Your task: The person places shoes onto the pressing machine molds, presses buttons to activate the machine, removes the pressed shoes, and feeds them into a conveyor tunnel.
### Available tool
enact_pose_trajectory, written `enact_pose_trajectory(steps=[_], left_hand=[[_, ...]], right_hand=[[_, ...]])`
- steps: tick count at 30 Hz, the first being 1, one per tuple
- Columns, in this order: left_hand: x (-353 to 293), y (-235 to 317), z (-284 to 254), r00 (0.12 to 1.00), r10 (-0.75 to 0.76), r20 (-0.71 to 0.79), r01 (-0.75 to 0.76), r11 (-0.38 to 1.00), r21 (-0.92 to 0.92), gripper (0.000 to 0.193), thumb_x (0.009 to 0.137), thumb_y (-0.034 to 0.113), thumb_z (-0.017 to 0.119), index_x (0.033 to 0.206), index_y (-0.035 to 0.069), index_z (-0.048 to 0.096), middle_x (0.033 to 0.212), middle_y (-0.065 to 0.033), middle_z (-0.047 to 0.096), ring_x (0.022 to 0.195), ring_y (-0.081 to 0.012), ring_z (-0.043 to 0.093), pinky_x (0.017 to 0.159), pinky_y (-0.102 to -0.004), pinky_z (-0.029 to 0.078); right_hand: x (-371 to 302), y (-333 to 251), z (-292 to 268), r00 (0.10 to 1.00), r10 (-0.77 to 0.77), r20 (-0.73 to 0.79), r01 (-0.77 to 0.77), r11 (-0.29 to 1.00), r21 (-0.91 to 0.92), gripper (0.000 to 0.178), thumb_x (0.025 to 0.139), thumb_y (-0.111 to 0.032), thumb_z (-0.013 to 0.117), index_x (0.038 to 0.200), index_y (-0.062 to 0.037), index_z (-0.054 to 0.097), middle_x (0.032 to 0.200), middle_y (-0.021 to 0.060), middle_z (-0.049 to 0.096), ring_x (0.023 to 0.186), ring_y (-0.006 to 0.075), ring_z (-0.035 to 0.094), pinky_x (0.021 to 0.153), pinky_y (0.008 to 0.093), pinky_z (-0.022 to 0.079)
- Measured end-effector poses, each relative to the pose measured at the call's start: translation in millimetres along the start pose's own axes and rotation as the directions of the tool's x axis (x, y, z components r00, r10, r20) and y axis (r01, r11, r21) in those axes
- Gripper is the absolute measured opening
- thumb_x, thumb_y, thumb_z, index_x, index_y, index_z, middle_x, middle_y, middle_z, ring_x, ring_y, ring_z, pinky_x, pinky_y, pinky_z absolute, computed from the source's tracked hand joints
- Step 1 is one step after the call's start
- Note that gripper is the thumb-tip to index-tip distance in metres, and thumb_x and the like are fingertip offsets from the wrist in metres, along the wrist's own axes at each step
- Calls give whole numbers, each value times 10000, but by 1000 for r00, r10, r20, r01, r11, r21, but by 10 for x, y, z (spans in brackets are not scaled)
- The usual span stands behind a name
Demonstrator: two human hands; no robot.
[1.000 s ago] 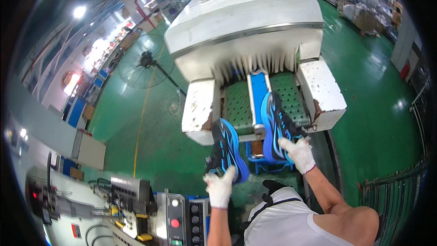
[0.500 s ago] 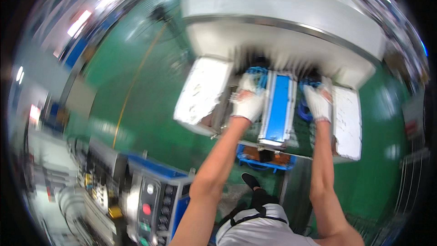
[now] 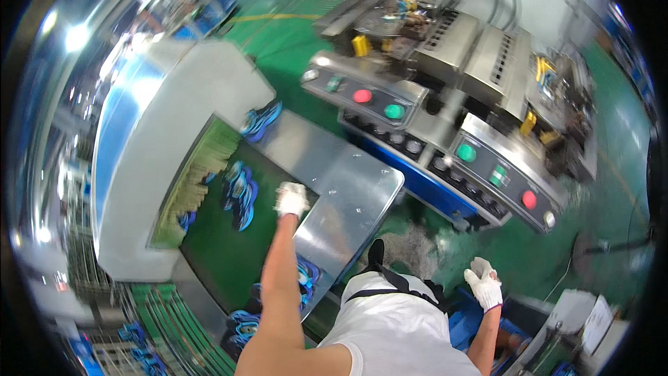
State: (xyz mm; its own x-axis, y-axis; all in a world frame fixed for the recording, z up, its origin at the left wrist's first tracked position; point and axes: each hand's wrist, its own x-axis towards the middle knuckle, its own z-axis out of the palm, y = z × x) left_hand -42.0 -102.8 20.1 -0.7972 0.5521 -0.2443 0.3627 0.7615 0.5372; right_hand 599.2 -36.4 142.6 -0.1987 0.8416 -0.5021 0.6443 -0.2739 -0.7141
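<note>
My left hand (image 3: 291, 200), in a white knit glove, is over the right edge of a dark green conveyor belt (image 3: 268, 240). Its fingers are smeared by motion, and I see nothing in it. On the belt, to the left of that hand, lies a blue-and-black shoe upper (image 3: 240, 195). My right hand (image 3: 482, 284), also gloved in white, hangs low on the right with thumb and fingers apart and nothing held. More blue shoe pieces (image 3: 261, 122) lie on the metal side table beyond, and others (image 3: 306, 280) sit beside my left forearm.
A white machine housing (image 3: 156, 160) with a bristle curtain (image 3: 198, 184) spans the belt. Ahead stands a press machine (image 3: 459, 56) with red and green buttons on its control panels (image 3: 369, 94). A blue bin (image 3: 463, 324) is by my right forearm; a rack (image 3: 174, 327) is at lower left.
My view has turned a lot. Both hands were stretched toward a white machine's bristled opening beside blue pieces; now they are far apart, the left above the belt and the right down at my side.
</note>
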Motion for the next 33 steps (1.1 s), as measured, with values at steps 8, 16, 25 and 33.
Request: enact_pose_trajectory(steps=[8, 16, 25, 33], left_hand=[[542, -1301, -1544, 771, -599, -217, 575, 801, -168, 675, 901, 533, 637, 1268, -25, 538, 1183, -262, 671, 930, -390, 728, 756, -483, 591], [715, -2003, -629, 630, -158, -761, 152, 985, -79, 273, 1009, 281, 595, 1084, 22, 639, 1066, -198, 643, 933, -399, 651, 801, -497, 525], [-36, -931, -1124, 935, -309, -176, 66, 638, -767, 350, 1058, 306, 470, 1057, 24, 677, 840, -76, 687, 612, -123, 571, 527, -282, 431], [-439, 318, -315, 952, 37, -304, -137, 939, -316, 349, 1055, 281, 482, 1185, 13, 664, 1102, -181, 674, 923, -298, 649, 851, -407, 528]], right_hand=[[557, -827, 887, 993, 105, -51, -117, 907, -404, 614, 870, -305, 744, 1364, 7, 557, 1291, 218, 663, 1168, 321, 667, 991, 404, 528], [886, -1545, 1573, 978, 176, 111, -42, 688, -725, 630, 840, -398, 743, 1335, -30, 617, 1283, 190, 683, 1228, 329, 633, 1063, 408, 479], [1044, -2794, 2317, 896, -186, 402, 298, 925, -236, 600, 902, -339, 707, 1361, 22, 569, 1286, 209, 681, 1231, 304, 645, 1067, 379, 474], [1637, -2238, 3416, 467, -716, 519, 813, 117, -570, 695, 897, -337, 650, 1468, 1, 444, 1472, 262, 503, 1318, 376, 551, 1093, 423, 447]])
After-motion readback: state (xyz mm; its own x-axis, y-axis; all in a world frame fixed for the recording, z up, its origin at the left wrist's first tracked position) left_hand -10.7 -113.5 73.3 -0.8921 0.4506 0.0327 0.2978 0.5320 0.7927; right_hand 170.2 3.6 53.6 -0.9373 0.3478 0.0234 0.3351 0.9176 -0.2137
